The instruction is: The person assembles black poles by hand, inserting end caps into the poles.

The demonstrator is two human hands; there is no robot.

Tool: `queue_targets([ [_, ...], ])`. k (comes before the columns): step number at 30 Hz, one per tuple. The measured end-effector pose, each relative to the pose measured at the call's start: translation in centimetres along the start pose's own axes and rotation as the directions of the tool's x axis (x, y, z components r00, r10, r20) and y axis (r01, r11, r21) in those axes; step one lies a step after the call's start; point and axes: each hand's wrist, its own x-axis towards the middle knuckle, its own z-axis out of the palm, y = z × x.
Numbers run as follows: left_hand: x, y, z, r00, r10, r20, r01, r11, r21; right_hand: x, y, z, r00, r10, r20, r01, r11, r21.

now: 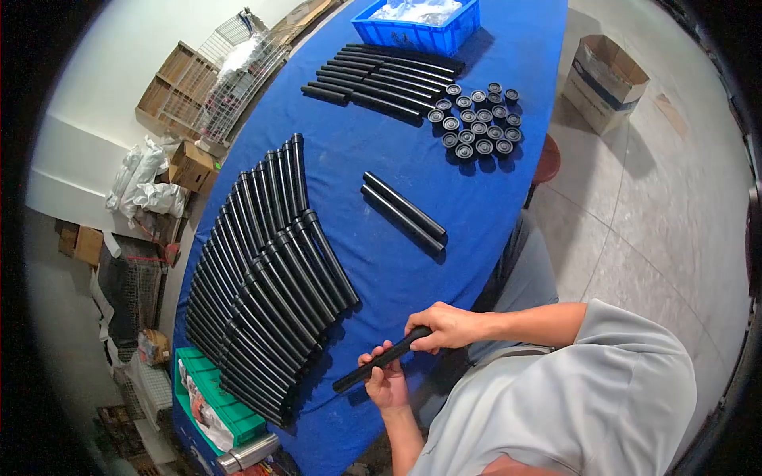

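A: Floor stuff, right side of the view?
B: Open cardboard box (595, 101), upright on grey floor (635, 214). Round reddish seat (548, 160) partly behind the table edge.
A: Table?
B: Blue cloth (333, 163). Blue crate (421, 35) at the far end, clear plastic inside. Green crate (242, 420) at the near-left corner, plastic-wrapped contents, can't tell what. Shiny metal cylinder (250, 454) just beside it, lying down.
A: Left side?
B: Wire basket (254, 83) by brown cardboard (171, 83), near a pale wall (95, 87). Below: whitish plastic bags (163, 198), small carton (189, 166) beside them. Lower clutter's too dark.
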Motion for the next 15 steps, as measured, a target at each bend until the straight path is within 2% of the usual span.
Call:
queue_targets([
  [5,0.0,0.1,0.2,1.000,-0.019,-0.003,0.019,0.999,0.041,0.0,-0.2,-0.4,1.000,0.006,0.022,-0.004,0.997,-0.081],
  [6,0.3,0.1,0.7,0.999,-0.029,-0.015,0.030,0.999,0.043,0.1,0.2,-0.3,0.988,-0.152,-0.030,0.145,0.974,-0.173],
  [8,0.4,0.2,1.7,0.997,-0.056,-0.045,0.058,0.997,0.042,0.3,1.2,0.3,0.885,-0.458,-0.090,0.399,0.842,-0.363],
  [9,0.3,0.2,1.1,0.998,-0.033,-0.044,0.034,0.999,0.016,0.0,0.4,0.3,0.921,-0.386,-0.045,0.353,0.879,-0.320],
  [12,0.1,0.3,-0.3,0.999,-0.030,-0.018,0.030,0.999,-0.021,0.0,-0.5,0.5,0.945,-0.320,-0.067,0.293,0.919,-0.264],
  [13,-0.2,0.4,-0.1,0.999,-0.038,-0.024,0.038,0.999,-0.019,0.1,-1.2,0.3,0.987,-0.141,-0.075,0.127,0.977,-0.169],
  [14,-0.2,0.4,0.1,0.998,-0.047,-0.030,0.046,0.999,-0.016,0.0,-2.1,0.0,0.986,0.165,-0.002,-0.164,0.982,0.089],
  [15,0.0,0.3,0.3,0.998,-0.057,-0.033,0.057,0.998,-0.013,0.3,-2.3,-0.3,0.980,0.194,0.040,-0.196,0.980,0.036],
])
